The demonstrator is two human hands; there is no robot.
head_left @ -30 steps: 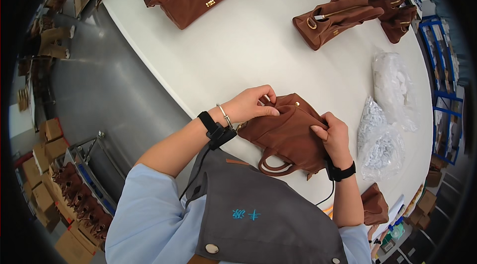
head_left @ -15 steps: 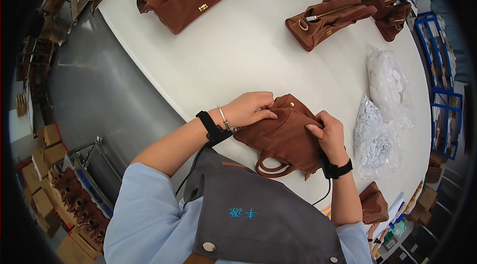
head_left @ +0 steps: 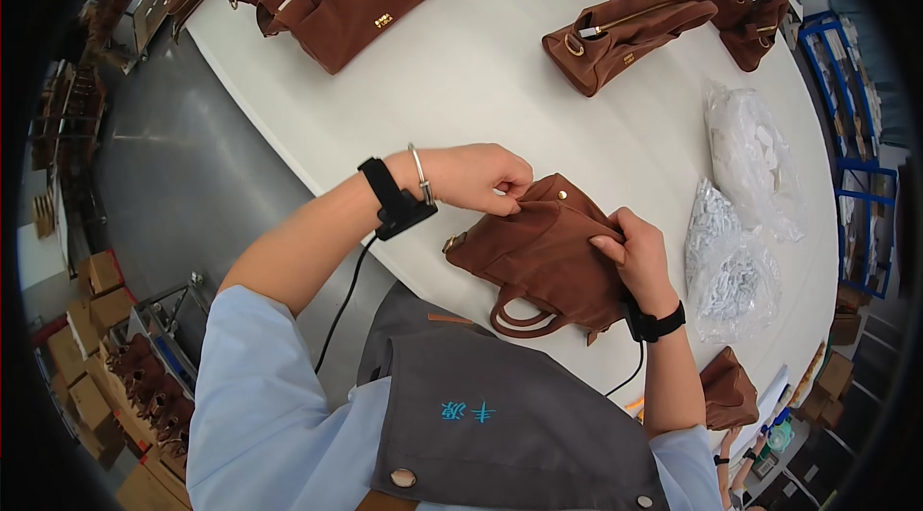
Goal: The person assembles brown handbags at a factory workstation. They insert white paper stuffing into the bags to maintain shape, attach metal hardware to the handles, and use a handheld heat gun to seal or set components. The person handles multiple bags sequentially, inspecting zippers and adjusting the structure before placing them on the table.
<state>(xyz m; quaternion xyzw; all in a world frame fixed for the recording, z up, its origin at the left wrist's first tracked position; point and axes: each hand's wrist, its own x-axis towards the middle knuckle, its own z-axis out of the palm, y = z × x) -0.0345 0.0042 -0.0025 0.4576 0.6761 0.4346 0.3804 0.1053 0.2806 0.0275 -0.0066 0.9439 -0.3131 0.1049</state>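
A brown handbag [head_left: 548, 256] lies tilted on the white table in front of me, its looped handles toward my apron. A round gold stud shows on its far end. My left hand [head_left: 486, 182] pinches at the bag's upper left edge with bent fingers; whatever lies between the fingertips, beyond the edge itself, is hidden. My right hand [head_left: 637, 256] grips the bag's right side, thumb on the outside and the other fingers mostly out of sight behind the edge.
Brown handbags stand at the far left [head_left: 361, 6] and far right [head_left: 620, 30] of the white table [head_left: 433, 107]. Clear plastic bags [head_left: 735, 290] with pale contents lie to the right. Another brown bag [head_left: 729, 388] sits near right, beside another person's hands [head_left: 735, 453]. Cartons [head_left: 91, 396] stand lower left.
My left wrist has lifted and shifted up and left, with its fingertips still at the bag's edge. My right hand keeps its hold. The whole view has shifted slightly.
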